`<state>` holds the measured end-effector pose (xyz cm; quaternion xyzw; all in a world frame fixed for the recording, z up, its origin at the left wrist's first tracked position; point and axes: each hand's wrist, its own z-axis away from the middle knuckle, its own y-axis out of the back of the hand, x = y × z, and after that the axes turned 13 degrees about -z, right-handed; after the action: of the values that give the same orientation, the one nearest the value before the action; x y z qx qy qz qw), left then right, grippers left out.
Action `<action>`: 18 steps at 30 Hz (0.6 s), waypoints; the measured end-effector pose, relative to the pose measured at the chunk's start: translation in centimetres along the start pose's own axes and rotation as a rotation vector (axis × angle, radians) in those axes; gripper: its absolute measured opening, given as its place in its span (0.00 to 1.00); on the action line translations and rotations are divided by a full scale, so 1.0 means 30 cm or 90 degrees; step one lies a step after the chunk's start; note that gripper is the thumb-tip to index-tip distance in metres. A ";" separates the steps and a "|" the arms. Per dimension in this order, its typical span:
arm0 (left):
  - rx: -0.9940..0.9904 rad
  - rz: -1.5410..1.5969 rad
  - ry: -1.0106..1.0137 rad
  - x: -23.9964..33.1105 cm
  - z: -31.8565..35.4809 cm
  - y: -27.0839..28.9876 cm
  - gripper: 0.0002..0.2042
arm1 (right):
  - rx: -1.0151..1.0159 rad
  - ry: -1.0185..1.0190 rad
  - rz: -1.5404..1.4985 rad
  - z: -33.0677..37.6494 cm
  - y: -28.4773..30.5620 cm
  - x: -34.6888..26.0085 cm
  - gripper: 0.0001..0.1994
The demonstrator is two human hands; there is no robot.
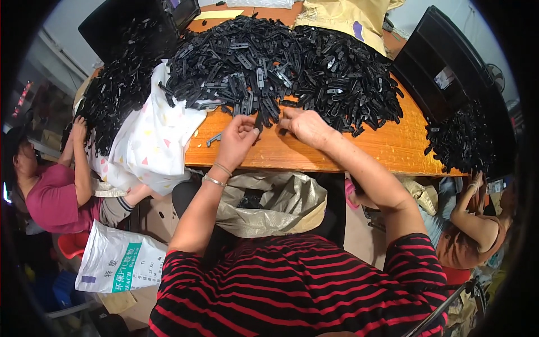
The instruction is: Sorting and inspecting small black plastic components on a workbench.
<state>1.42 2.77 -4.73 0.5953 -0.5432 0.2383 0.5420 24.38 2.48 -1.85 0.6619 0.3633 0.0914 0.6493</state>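
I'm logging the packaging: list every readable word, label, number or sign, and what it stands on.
White plastic-looking sack with teal panel: printed characters, letters and numbers, partly readable; wording withheld.
Small red marks, far left: too blurred to read.
Purple patch on tan paper sack: no legible print.

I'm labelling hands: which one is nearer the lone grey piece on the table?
Left. The left hand is just right of the grey piece; the right hand is farther right, beyond the left hand.
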 end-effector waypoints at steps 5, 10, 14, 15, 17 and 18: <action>-0.088 0.263 0.281 0.040 0.003 0.032 0.09 | 0.113 -0.048 -0.086 0.005 0.023 -0.035 0.11; -0.130 0.240 0.293 0.109 -0.003 0.032 0.12 | 0.262 0.035 -0.188 -0.021 0.042 -0.183 0.12; -0.118 0.332 0.313 0.132 0.006 0.039 0.12 | 0.284 0.018 -0.222 -0.011 0.006 -0.162 0.12; -0.120 0.406 0.313 0.131 0.012 0.039 0.12 | 0.283 0.019 -0.222 -0.011 -0.013 -0.155 0.12; -0.090 0.377 0.248 0.132 0.044 0.018 0.13 | 0.364 0.022 -0.231 -0.015 -0.039 -0.159 0.12; -0.061 0.348 0.183 0.130 0.052 0.004 0.13 | 0.364 0.022 -0.231 -0.011 -0.050 -0.163 0.12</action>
<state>2.00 -0.14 -1.74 0.3609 -0.6118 0.4311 0.5565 20.12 -0.36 -1.47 0.7400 0.4969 -0.1202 0.4371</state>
